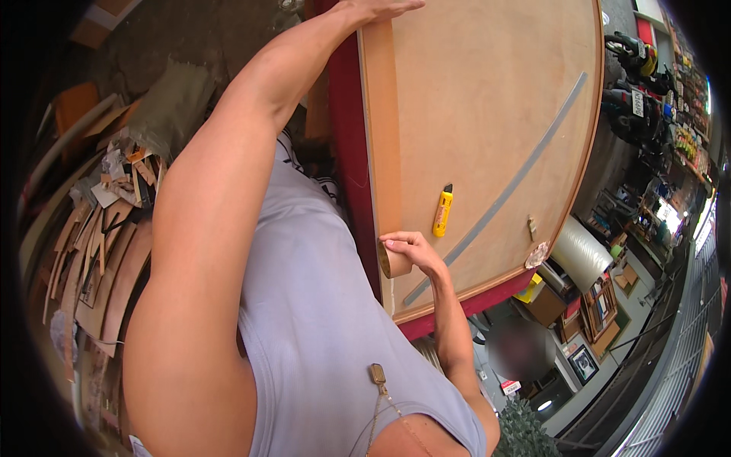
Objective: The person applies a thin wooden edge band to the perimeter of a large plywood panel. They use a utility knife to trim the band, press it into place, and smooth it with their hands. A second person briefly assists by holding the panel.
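My left hand (387, 9) reaches to the far end of a wooden board (487, 99), fingers stretched out flat by its edge; the picture's top edge cuts off part of it. A roll of brown tape (396, 264) is gripped in my right hand (411, 250) at the board's near left corner. Between both hands, a strip of brown tape (387, 145) runs along the board's left edge. Just beyond my right hand lies a yellow tube-shaped tool with a black tip (442, 211). A long grey metal ruler (518, 183) slants across the board.
Red material (350, 137) shows under the board's edge. A crumpled wad (537, 255) and a small object (531, 227) sit at the right corner. Wood offcuts (110, 221) pile up on the left. A plastic-wrapped roll (582, 253), frames and parked motorbikes (636, 114) stand to the right.
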Demonstrator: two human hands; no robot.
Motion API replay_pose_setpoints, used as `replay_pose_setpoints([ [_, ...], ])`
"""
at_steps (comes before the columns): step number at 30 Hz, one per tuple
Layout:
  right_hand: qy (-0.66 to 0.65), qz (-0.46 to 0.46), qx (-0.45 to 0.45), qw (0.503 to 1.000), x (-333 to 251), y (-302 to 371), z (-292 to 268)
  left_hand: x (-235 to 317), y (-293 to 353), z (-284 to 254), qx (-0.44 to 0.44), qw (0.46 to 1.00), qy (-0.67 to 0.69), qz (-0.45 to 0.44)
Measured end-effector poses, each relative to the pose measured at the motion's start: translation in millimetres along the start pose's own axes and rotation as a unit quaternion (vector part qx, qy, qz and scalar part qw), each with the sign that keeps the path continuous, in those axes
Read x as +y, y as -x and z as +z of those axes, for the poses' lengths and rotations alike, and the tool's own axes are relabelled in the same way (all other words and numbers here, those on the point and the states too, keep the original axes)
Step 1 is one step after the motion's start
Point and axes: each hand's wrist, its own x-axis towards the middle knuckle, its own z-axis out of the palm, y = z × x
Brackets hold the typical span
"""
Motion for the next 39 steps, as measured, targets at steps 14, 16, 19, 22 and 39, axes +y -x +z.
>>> replay_pose_setpoints([
  [14,0.046,0.124,0.004,0.991,-14.0,-17.8,-10.0,2.4,1.4,-9.3,-0.019,1.0,-0.008,-0.005],
  [16,0.061,0.136,0.004,0.989,-21.0,-17.6,-9.1,3.2,1.7,-12.1,-0.029,0.999,-0.016,-0.009],
  [19,0.058,0.139,0.007,0.988,-23.1,-19.1,-8.1,6.5,1.3,-19.4,-0.05,0.998,-0.026,-0.013],
  [22,0.043,0.143,0.013,0.989,-22.2,-21.1,-7.7,6.8,0.7,-23.4,-0.062,0.998,-0.023,-0.014],
  [39,-0.109,0.118,0.007,0.987,-2.5,-23.8,-8.7,26.7,51.7,-1.3,-0.012,0.994,-0.006,0.107],
])
